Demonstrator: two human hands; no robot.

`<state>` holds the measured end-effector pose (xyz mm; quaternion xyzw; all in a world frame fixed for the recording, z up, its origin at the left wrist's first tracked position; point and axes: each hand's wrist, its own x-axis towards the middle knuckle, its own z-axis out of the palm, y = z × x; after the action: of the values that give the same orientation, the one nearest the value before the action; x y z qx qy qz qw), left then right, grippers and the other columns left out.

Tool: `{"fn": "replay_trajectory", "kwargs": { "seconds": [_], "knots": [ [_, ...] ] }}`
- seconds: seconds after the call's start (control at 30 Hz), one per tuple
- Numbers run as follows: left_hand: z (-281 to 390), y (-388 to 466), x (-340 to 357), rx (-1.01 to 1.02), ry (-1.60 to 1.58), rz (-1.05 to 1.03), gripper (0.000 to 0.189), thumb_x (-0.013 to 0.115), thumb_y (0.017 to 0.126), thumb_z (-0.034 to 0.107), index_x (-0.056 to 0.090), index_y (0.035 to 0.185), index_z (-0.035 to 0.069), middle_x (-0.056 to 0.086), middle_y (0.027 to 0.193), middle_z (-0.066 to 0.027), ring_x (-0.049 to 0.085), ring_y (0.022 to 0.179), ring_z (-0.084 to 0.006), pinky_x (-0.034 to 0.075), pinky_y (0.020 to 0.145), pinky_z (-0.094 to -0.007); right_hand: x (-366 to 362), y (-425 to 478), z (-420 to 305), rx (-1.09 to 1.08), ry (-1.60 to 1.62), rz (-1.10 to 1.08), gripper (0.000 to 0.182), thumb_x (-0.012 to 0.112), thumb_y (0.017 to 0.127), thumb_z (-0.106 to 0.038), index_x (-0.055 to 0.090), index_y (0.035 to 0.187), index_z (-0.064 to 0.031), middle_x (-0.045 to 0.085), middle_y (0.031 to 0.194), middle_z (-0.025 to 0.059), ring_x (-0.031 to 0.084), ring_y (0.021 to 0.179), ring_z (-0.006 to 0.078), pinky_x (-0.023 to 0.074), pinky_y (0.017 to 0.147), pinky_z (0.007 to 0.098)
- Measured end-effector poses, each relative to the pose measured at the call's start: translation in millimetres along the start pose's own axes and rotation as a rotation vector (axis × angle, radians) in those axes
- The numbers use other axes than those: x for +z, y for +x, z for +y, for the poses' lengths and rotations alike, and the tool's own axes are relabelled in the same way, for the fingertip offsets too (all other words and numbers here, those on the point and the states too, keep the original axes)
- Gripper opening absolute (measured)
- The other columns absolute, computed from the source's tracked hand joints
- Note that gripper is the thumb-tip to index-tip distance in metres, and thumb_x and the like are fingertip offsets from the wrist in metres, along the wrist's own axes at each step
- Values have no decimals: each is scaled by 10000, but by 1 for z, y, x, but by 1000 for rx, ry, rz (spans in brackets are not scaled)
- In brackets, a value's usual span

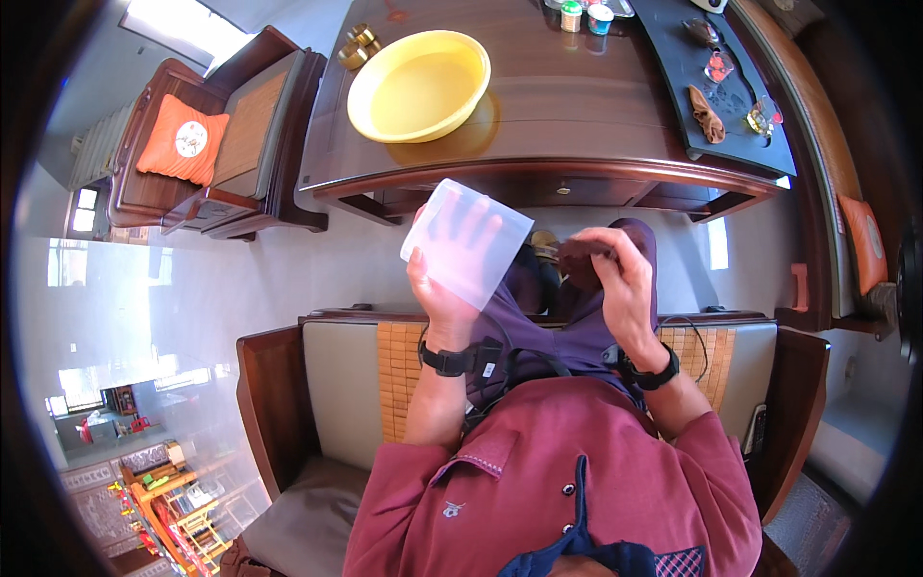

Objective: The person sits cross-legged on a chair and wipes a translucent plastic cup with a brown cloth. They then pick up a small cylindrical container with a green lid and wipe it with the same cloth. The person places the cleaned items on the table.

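My left hand [441,292] holds a translucent white plastic box or lid [479,241] up in front of my lap. Its spread fingers show through the plastic, and the thumb lies along the near left side. In my right hand [626,278], a dark brown item, probably a folded cloth [580,261], is pinched between thumb and fingers. That hand is over my right knee, apart from the plastic piece. Beyond both hands, a yellow plastic basin [461,119] sits on a dark wooden table [577,108]; it looks partly filled with liquid.
Brass-coloured cups [353,55] stand beside the basin. Two small containers [571,16] are at the table's far side. A black tea tray [735,108] carries a brown cloth [705,115] and glass cups. A wooden armchair [270,122] with an orange cushion [184,139] stands left.
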<state>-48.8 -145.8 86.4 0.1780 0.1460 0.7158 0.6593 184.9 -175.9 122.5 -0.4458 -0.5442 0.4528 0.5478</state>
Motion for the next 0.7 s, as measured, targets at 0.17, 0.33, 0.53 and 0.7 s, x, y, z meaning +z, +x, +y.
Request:
{"fn": "replay_trajectory", "kwargs": {
  "seconds": [0.17, 0.33, 0.53, 0.7],
  "knots": [
    [-21, -5, 10, 79, 173, 9, 744, 645, 951, 420, 324, 1552, 121, 453, 1547, -172, 471, 1418, -402, 407, 1172, -605, 25, 13, -14, 354, 987, -25, 260, 510, 1097, -160, 584, 1319, -45, 648, 1313, 91, 621, 1222, 234, 504, 1051, 414],
    [-32, -2, 8, 66, 240, 46, 766, 681, 913, 473, 354, 1500, 105, 522, 1435, -172, 578, 1288, -351, 505, 1071, -513, 42, 5, 11, 445, 1285, -108, 386, 607, 1040, -200, 555, 1379, -24, 636, 1349, 85, 604, 1248, 232, 469, 1075, 427],
    [-25, -5, 0, -102, 253, -50, 855, 793, 857, 456, 378, 1508, 88, 563, 1391, -168, 605, 1244, -312, 509, 1073, -466, 45, -9, 11, 583, 1167, -261, 581, 626, 1005, -333, 486, 1475, -22, 571, 1467, 94, 542, 1332, 251, 403, 1145, 434],
    [-16, -10, 14, -205, 406, -1, 845, 878, 816, 312, 410, 1479, 75, 601, 1350, -137, 622, 1227, -273, 516, 1066, -437, 43, 0, 11, 648, 1296, -192, 686, 604, 997, -472, 454, 1517, -51, 540, 1506, 90, 491, 1383, 278, 350, 1182, 449]
  ]
}}
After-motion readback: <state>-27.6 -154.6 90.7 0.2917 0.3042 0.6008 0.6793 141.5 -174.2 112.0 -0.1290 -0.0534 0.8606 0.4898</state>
